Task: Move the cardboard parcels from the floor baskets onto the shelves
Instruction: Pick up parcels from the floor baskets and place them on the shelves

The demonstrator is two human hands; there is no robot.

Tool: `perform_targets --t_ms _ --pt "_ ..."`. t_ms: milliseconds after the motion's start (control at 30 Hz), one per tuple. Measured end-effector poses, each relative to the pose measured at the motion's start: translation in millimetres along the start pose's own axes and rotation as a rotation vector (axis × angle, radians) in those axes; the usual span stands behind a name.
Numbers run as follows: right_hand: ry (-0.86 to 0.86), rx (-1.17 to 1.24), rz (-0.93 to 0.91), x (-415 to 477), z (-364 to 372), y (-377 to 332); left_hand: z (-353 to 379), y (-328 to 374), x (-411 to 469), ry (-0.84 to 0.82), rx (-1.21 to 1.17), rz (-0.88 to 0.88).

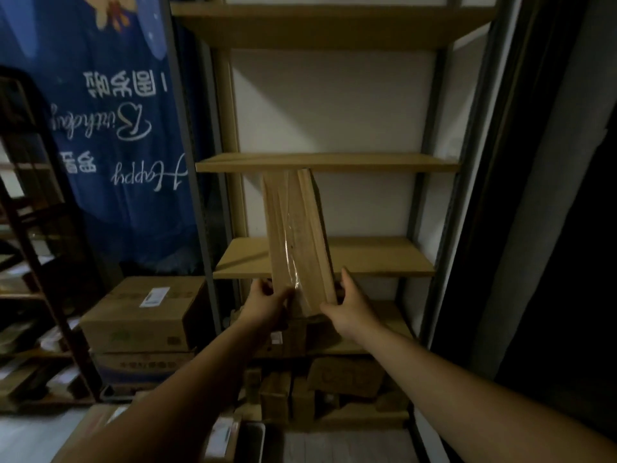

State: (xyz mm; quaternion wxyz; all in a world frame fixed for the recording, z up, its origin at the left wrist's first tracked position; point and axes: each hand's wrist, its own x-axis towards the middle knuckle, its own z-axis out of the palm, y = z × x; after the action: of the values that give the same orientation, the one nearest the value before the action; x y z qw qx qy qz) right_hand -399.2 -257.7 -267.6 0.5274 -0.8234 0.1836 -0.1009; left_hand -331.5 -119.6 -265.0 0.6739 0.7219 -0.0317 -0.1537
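A long, narrow cardboard parcel point(297, 235) with clear tape down its face stands nearly upright in front of the shelf unit. Its top end reaches the front edge of the second shelf board point(367, 162). My left hand point(267, 304) grips the parcel's lower left corner. My right hand point(350, 304) holds its lower right edge, thumb up along the side. Behind the parcel's lower half lies a bare wooden shelf board point(384, 259). Several small cardboard parcels point(344, 379) sit on the lowest shelves below my hands.
Two large cardboard boxes point(140, 315) are stacked on the floor to the left of the shelf unit. A blue banner point(110, 128) hangs behind them. A dark rack point(30, 228) stands at far left. More parcels point(223, 436) lie at the bottom by my left arm.
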Motion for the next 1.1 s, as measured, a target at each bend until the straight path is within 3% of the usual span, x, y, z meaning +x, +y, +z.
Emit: perform_targets --t_ms 133,333,633,867,1000,1100 --pt "0.064 -0.105 -0.152 -7.8 -2.7 -29.7 -6.8 33.7 -3.9 -0.012 -0.043 0.1" --pt "0.144 -0.057 -0.284 -12.6 5.6 -64.5 -36.4 54.5 -7.8 -0.047 -0.142 0.105" --pt "0.136 0.023 -0.297 -3.7 18.1 -79.1 -54.6 63.6 -9.5 -0.134 -0.099 0.144" --pt "0.191 0.322 -0.325 -2.0 16.7 -81.0 -59.9 72.0 -1.3 -0.185 -0.109 0.204" --pt "0.154 0.447 -0.346 -5.7 19.0 -84.0 -62.3 78.1 -3.9 -0.299 -0.181 0.031" --pt "0.112 0.384 -0.315 -1.9 11.4 -82.3 -66.4 76.1 -3.0 -0.339 -0.193 0.039"
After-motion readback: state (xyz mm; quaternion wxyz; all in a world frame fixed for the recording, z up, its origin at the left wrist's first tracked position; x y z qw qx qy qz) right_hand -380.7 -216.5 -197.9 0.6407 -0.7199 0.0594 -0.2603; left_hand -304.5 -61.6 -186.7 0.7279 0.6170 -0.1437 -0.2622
